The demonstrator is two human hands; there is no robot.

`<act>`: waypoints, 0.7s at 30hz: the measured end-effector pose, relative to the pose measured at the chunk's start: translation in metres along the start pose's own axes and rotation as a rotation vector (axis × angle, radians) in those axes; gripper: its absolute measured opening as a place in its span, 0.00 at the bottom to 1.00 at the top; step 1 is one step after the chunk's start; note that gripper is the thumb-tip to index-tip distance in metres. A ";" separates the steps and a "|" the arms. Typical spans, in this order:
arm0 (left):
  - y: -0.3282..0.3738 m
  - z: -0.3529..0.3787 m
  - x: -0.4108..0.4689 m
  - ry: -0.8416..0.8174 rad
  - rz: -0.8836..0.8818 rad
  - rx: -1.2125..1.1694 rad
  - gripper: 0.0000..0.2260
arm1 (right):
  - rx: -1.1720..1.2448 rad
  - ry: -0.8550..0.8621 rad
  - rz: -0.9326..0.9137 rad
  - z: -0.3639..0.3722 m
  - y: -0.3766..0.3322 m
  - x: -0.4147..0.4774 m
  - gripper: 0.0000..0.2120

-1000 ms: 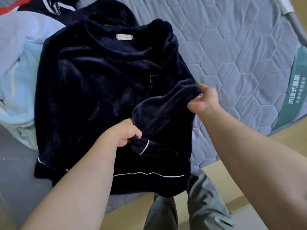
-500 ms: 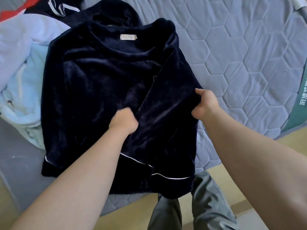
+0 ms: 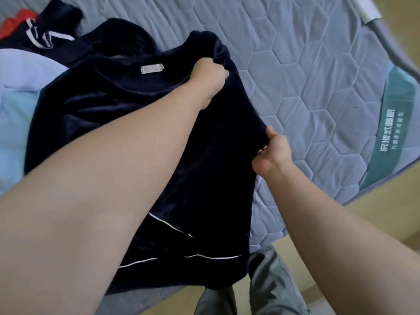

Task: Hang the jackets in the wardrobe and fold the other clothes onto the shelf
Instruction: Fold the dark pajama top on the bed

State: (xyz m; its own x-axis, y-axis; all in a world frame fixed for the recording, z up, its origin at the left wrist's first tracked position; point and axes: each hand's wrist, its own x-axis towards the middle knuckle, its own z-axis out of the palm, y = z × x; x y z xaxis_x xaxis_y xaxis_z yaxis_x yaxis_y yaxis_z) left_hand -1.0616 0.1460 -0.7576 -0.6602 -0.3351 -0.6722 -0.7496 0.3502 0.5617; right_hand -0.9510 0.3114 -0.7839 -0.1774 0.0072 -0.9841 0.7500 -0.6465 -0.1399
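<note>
Navy velvet top [image 3: 102, 105], laid flat on the near-left of the quilted mattress [image 3: 318, 76]. Its far right shoulder is gripped by the left hand [image 3: 208, 75], and its right edge is pinched by the right hand [image 3: 271, 153]. If the holds are pulled unevenly, the fold may be dragged askew and the fabric bunched. Pale blue clothes [image 3: 16, 123] are heaped at left.

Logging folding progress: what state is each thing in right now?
Navy top: lying on the mattress, one sleeve folded in.
Left hand: grips the top's shoulder.
Right hand: grips the top's side edge.
Pale blue clothes: crumpled, unfolded.
</note>
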 end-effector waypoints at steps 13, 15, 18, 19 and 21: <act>0.106 0.040 0.045 -0.127 0.058 -0.468 0.19 | -0.074 -0.004 -0.263 0.033 -0.145 0.013 0.14; 0.103 0.036 0.052 -0.189 0.016 -0.474 0.22 | -0.177 -0.026 -0.259 0.037 -0.145 0.020 0.14; 0.062 0.028 0.049 -0.152 -0.053 -0.338 0.18 | -0.337 -0.078 -0.199 0.031 -0.128 0.024 0.14; 0.041 0.026 0.044 -0.111 -0.072 -0.303 0.19 | -0.372 -0.079 -0.187 0.028 -0.122 0.022 0.14; -0.004 0.018 0.027 -0.077 -0.122 -0.302 0.20 | -0.438 -0.024 -0.187 0.022 -0.110 0.015 0.15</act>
State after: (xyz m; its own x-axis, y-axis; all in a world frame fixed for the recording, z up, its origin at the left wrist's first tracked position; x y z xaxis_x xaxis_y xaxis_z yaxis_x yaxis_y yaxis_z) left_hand -1.0754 0.1515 -0.7866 -0.5681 -0.2878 -0.7710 -0.8104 0.0328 0.5849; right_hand -1.0501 0.3656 -0.7805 -0.3455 0.0714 -0.9357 0.9011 -0.2533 -0.3520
